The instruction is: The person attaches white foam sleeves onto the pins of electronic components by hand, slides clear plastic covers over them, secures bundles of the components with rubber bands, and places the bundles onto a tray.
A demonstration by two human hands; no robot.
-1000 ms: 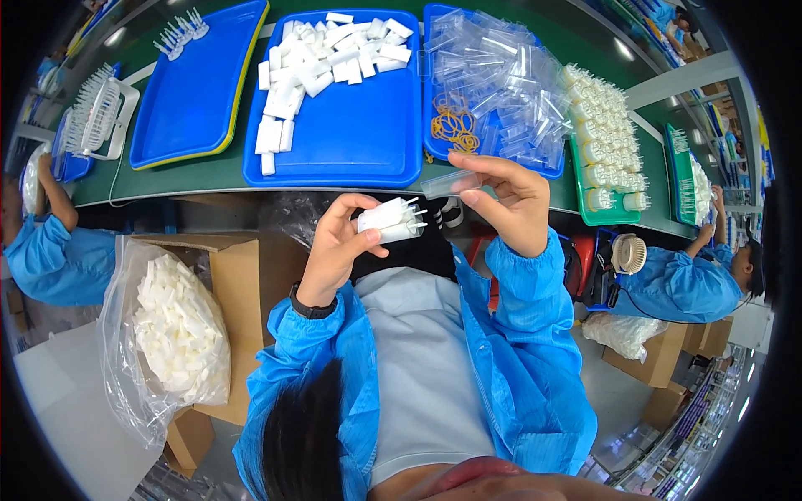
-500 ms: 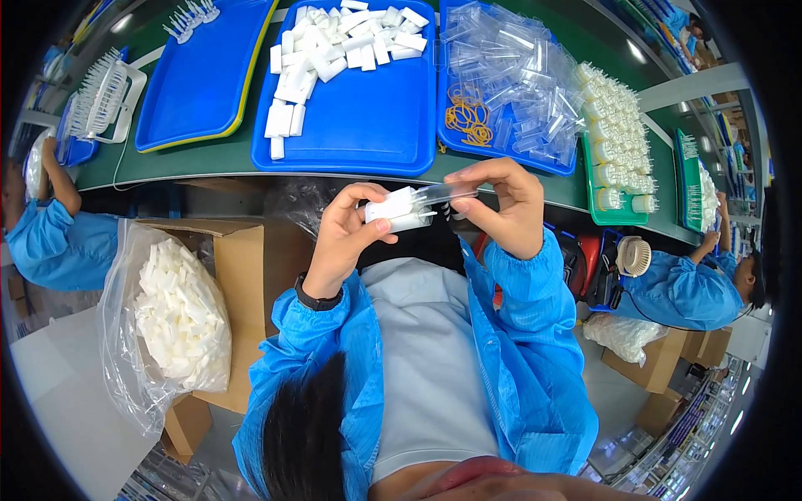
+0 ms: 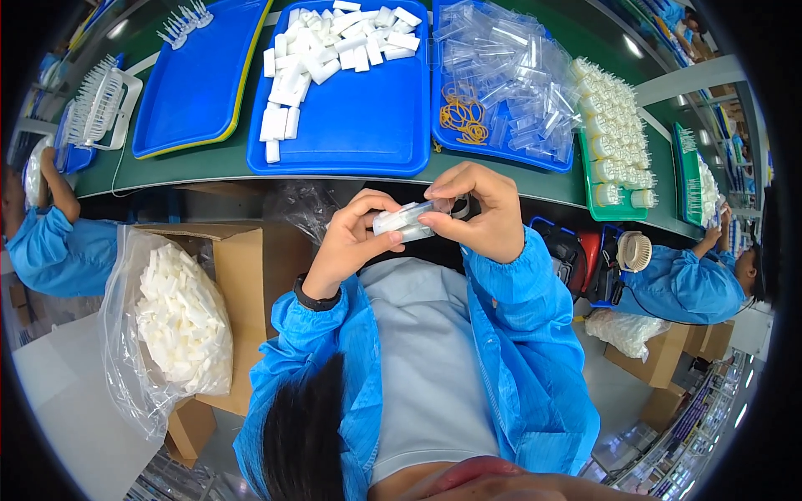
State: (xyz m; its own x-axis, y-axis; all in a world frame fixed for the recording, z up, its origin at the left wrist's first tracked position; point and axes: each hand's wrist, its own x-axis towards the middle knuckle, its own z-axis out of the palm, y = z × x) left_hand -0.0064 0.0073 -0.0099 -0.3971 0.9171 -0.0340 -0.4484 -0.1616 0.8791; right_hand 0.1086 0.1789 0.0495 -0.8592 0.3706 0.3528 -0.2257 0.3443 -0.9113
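In front of my body the fingers of my left hand [image 3: 349, 242] are closed round small white plastic blocks [image 3: 391, 222], seemingly two side by side. My right hand [image 3: 487, 214] pinches a clear plastic cover [image 3: 436, 205] between thumb and fingers. The cover meets the upper white piece; the fingers hide how far it reaches over it. Beyond my hands, loose white blocks [image 3: 322, 58] of the same look are heaped in a blue tray [image 3: 359, 129]. Many clear plastic covers [image 3: 510, 71] fill the blue tray to its right, with orange-yellow rubber bands [image 3: 464, 114] among them.
A green tray [image 3: 620, 214] of white, bristle-topped round pieces [image 3: 614, 134] stands at the right. Stacked blue trays [image 3: 192, 92] lie at the left. Below the table edge, a clear bag of white pieces [image 3: 184, 317] rests by a cardboard box [image 3: 259, 284]. Co-workers [image 3: 681, 284] sit at both sides.
My right hand has moved left and slightly down, bringing the clear cover closer to my left hand. Less of the cover shows between the hands now.
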